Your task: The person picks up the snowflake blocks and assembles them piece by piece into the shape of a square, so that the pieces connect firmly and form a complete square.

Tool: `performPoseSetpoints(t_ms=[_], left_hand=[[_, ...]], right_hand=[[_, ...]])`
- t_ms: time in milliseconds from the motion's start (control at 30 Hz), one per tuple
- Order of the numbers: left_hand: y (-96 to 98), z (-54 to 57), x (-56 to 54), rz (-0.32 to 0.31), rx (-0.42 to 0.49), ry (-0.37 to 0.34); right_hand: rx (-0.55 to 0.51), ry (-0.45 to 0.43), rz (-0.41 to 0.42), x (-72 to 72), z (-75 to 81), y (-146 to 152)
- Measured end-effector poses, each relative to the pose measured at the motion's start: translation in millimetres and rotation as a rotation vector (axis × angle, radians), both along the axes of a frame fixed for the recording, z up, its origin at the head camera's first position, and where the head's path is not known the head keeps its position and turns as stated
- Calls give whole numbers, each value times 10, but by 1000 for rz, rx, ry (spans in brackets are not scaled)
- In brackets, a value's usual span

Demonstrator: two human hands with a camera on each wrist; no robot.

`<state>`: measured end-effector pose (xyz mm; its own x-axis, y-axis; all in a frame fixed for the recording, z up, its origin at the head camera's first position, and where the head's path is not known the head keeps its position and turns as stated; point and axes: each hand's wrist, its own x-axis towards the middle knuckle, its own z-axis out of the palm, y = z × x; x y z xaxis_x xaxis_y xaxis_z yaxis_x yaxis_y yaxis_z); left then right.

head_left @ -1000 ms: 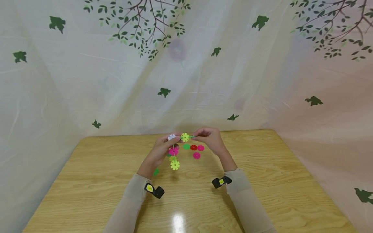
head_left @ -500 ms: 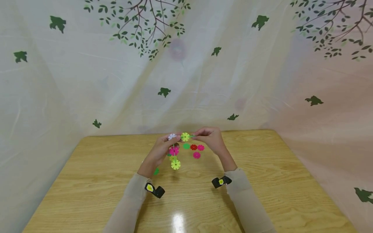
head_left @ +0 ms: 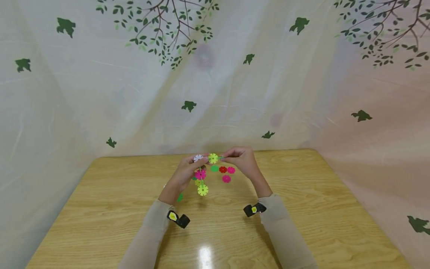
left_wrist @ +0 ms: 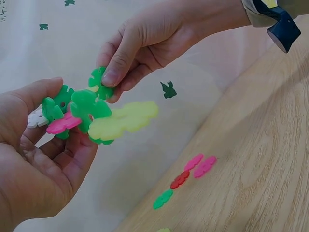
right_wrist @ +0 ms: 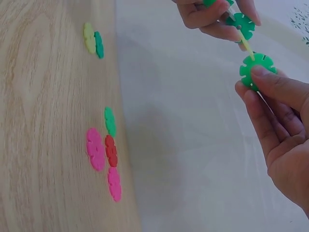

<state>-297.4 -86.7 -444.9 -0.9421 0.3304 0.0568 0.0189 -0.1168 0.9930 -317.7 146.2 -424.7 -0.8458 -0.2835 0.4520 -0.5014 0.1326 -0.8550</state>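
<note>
My left hand (head_left: 183,173) grips a joined chain of plastic snowflake discs. In it a white disc (head_left: 198,158) shows beside the thumb, and a pink disc (head_left: 200,174) and a yellow disc (head_left: 202,190) hang lower. Several green discs link them, such as the green disc (left_wrist: 89,106) in the left wrist view. To the right, another yellow disc (head_left: 213,158) sticks out towards my right hand (head_left: 246,162). Between thumb and fingers, that hand pinches a green disc (right_wrist: 246,73) slotted onto the yellow disc's edge. Both hands are raised above the table.
On the wooden table (head_left: 215,231), beyond the hands, lie a loose green disc (head_left: 214,169), a red disc (head_left: 223,169) and two pink discs (head_left: 226,179). A yellow disc (right_wrist: 90,38) and a green one lie farther left. A printed cloth (head_left: 144,112) hangs behind the table's far edge.
Almost nothing differs: both hands keep their places and grips, and the hanging end of the chain has swung very slightly to the right.
</note>
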Motion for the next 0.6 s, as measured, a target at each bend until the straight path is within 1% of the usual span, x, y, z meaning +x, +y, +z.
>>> performPoseSetpoints(t_ms=[133, 300, 467, 600], left_hand=[[-1, 8, 7, -5, 9, 7], [-6, 21, 11, -3, 13, 4], [-37, 16, -4, -3, 10, -25], [-76, 3, -16, -18, 1, -56]], right_hand=[[-4, -2, 6, -4, -15, -5], [-8, -27, -1, -4, -27, -27], [-28, -69, 0, -9, -40, -53], [-21, -96, 35, -18, -54, -71]])
